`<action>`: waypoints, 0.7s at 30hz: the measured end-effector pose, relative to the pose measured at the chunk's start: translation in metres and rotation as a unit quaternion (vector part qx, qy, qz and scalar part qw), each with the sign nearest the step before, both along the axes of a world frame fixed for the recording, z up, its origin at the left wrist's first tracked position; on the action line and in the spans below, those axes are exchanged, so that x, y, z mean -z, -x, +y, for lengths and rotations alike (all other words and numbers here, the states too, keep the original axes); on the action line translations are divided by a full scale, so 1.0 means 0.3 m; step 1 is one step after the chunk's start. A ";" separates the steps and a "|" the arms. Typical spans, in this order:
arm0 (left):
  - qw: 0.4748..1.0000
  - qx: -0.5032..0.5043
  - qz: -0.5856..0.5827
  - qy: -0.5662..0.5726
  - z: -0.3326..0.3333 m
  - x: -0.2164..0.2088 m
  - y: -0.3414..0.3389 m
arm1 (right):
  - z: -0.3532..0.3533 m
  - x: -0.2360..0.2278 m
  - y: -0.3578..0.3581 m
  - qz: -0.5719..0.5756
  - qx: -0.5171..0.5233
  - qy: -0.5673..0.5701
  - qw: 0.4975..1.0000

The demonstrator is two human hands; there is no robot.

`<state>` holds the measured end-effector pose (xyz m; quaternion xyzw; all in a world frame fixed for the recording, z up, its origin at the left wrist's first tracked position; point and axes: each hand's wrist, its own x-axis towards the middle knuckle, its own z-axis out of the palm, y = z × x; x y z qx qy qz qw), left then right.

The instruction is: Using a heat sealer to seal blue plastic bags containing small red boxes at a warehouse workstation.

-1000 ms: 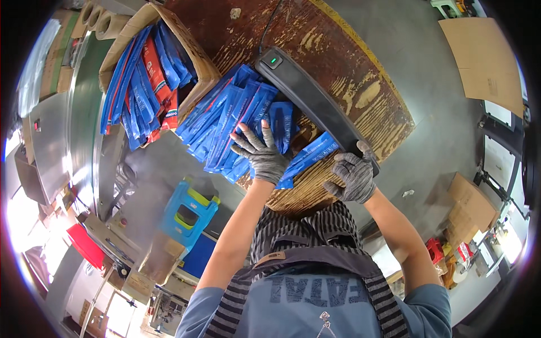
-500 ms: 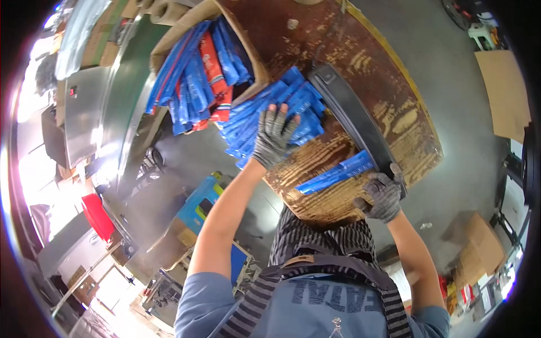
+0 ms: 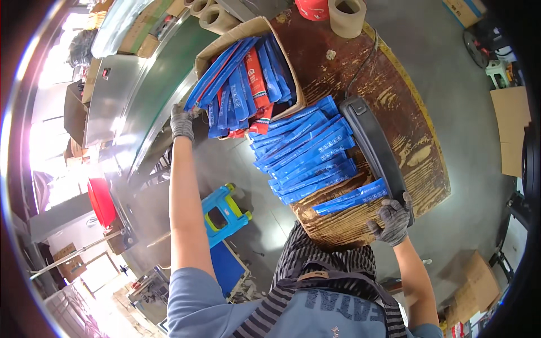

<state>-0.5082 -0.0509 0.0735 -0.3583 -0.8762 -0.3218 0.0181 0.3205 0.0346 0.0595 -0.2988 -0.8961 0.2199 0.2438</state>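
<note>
My left hand (image 3: 182, 124), in a grey glove with bare fingertips, reaches to the green conveyor's edge beside an open cardboard box (image 3: 299, 84). Its fingers look stretched out, with nothing visible in them. Long blue packets (image 3: 239, 93) and red packets (image 3: 255, 73) stick out of that box. My gloved right hand (image 3: 391, 221) rests at the near end of a long black bar-shaped device (image 3: 373, 141), fingers apart, one of them touching the bar. Blue packets (image 3: 352, 197) lie beside this hand, against the device. A fanned row of blue packets (image 3: 307, 146) covers the table's left side.
The worn brown wooden table (image 3: 417, 135) has a yellow edge. A cord (image 3: 360, 70) runs from the device to the far side, where a tape roll (image 3: 346, 22) and a red container (image 3: 313, 8) stand. Left are the green conveyor (image 3: 163, 73) and a blue stool (image 3: 228, 213).
My left hand has left the fanned blue packets and moved left, past the box to the conveyor's edge. The row of packets is now uncovered. My right hand stays at the device's end.
</note>
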 end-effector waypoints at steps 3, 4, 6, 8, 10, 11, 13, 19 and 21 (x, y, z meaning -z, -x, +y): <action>0.970 0.106 -0.206 -0.076 0.296 0.343 -0.421 | -0.038 -0.044 -0.112 -0.109 0.054 0.000 0.993; 0.942 0.025 -0.314 -0.114 0.452 0.294 -0.681 | -0.056 -0.065 -0.146 -0.141 0.075 0.002 0.987; 0.986 0.033 -0.150 -0.058 0.380 0.075 -0.654 | -0.039 -0.067 -0.114 -0.098 0.057 -0.010 0.994; 0.974 0.021 -0.092 -0.208 0.318 -0.078 -0.623 | -0.031 -0.057 -0.088 -0.081 0.040 -0.012 0.996; 0.927 -0.026 -0.136 -0.348 0.364 -0.202 -0.717 | -0.034 -0.063 -0.117 -0.094 0.050 0.001 0.994; 0.961 0.052 0.247 -0.116 0.223 -0.317 -0.553 | -0.027 -0.057 -0.105 -0.088 0.037 0.004 0.995; 0.958 0.078 0.128 -0.244 0.274 -0.564 -0.977 | -0.036 -0.065 -0.144 -0.130 0.044 0.030 0.990; 0.904 0.422 -0.017 -0.075 0.180 -0.644 -1.788 | -0.016 -0.046 -0.121 -0.073 0.042 0.081 0.993; 0.876 0.444 -0.151 0.114 0.209 -0.549 -1.946 | -0.010 -0.041 -0.153 -0.052 0.051 0.090 0.993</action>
